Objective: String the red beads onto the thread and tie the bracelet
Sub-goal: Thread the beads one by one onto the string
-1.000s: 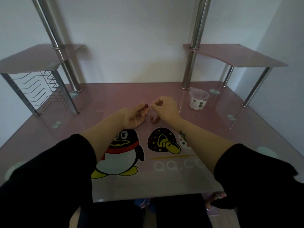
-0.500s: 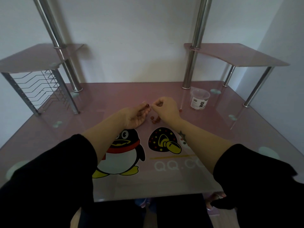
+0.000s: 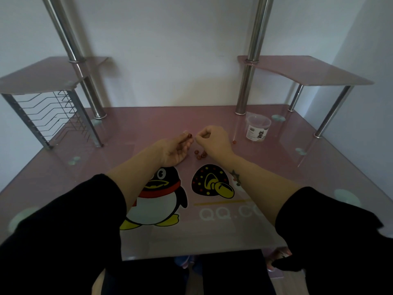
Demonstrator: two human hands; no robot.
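- Between the two hands, near the middle of the pink desk (image 3: 276, 171), little differs from half a second ago: both hands keep the same pose and the loose beads lie where they lay.
- Left hand (image 3: 173, 151) rests palm-up on the desk; its fingers (image 3: 184, 139) are curled and pressed together at the tips, pinching a red bead (image 3: 189, 136).
- A dark strand with more beads seems to lie across that palm, though it is too small to be sure.
- Just right of the pinched bead, the right hand (image 3: 212, 141) is loosely fisted, with its fingers (image 3: 198, 139) pressed together as if pinching the thread; the thread itself is too fine to make out.
- The two sets of fingertips are very near each other, whether touching I cannot tell.
- Below the gap between the hands, a small cluster of loose red beads (image 3: 200, 155) lies on the desk, just beside the right wrist.
- Right of the right hand, a single red bead (image 3: 234, 142) lies alone on the desk.
- Further right stands a clear plastic cup (image 3: 257, 128), upright, well apart from both hands.
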